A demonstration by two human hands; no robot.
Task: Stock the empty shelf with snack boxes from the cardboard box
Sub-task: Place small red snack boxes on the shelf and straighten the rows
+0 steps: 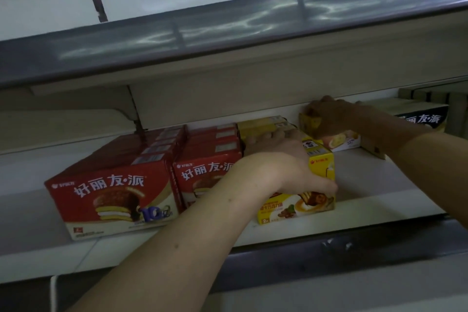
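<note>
Gripping the front yellow snack box (304, 200) on the white shelf (379, 185), left hand (286, 167) lies over its top with thumb wrapped down the right front edge, grip clamped on it; the box sits just right of two rows of red snack boxes (114, 195). Right hand (336, 116) reaches further back, fingers closed on another yellow box (310, 124) beside the yellow row, near a black box (420, 118) at far right.

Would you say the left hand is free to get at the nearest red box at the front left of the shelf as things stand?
Probably yes. The left hand lies on the front yellow box, and the nearest red box stands at the shelf edge with nothing in front of it. The hand would have to let go first.
</note>
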